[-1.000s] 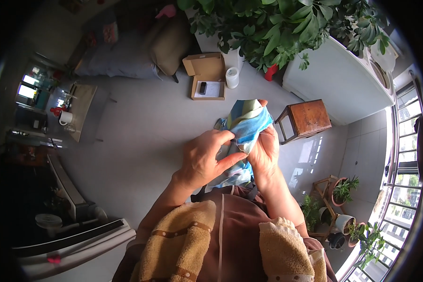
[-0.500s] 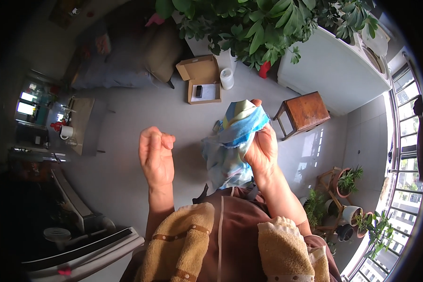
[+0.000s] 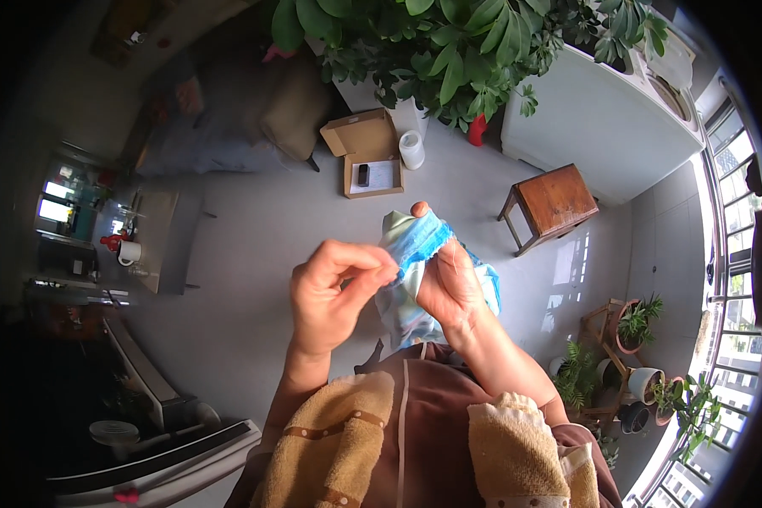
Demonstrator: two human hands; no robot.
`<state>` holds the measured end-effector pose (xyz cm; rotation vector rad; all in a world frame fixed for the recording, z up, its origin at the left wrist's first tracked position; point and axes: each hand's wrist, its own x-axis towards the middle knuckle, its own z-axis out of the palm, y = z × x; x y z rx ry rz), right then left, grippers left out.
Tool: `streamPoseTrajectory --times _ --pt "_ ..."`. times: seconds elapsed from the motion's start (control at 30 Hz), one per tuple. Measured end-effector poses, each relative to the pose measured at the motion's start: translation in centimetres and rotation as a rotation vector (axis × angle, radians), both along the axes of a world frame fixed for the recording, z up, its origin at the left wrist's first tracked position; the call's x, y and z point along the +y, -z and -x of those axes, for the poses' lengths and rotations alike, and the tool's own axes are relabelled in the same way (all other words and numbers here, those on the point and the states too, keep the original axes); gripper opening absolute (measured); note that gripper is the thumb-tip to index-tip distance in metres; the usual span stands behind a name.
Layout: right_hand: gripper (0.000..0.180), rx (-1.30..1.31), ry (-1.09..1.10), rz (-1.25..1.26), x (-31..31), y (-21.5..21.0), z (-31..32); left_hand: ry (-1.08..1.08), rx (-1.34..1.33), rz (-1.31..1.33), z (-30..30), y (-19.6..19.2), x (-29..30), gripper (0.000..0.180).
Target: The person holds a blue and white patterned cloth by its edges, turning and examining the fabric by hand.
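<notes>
A blue and pale-green cloth [image 3: 422, 241] hangs from my right hand [image 3: 450, 288], which grips it near its gathered upper edge. The rest of the cloth drapes below and behind that hand, partly hidden by it. My left hand [image 3: 339, 292] is closed in a pinch, thumb against forefinger, right beside the cloth's left edge. What sits between those fingertips is too small to make out. A thin pale line, like a thread, shows against the right hand's fingers.
An open cardboard box [image 3: 372, 195] and a white jar [image 3: 411, 150] stand on the floor ahead. A wooden stool [image 3: 557, 201] is to the right, potted plants [image 3: 643, 385] by the barred window. A leafy plant [image 3: 483, 51] overhangs the far side.
My left hand has moved right and up to the cloth, its fingers now pinched together. My right hand has come left and slightly lower with the cloth, turning it.
</notes>
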<state>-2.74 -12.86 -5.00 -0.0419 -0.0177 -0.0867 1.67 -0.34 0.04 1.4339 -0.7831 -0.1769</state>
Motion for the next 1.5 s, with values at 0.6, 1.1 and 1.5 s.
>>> streamPoseTrajectory --times 0.6,1.1,1.5 --pt "0.049 0.019 0.032 -0.111 0.3 0.6 0.1 -0.331 -0.661 -0.271 1.0 0.4 -1.4 0.020" --pt "0.016 0.016 0.246 0.721 -0.3 -0.8 1.5 -0.106 -0.815 -0.325 0.3 -3.3 -1.0 0.017" --pt "0.019 0.087 0.194 1.162 -1.4 -2.1 2.5 0.406 0.075 0.111 -1.0 -3.5 1.3 0.016"
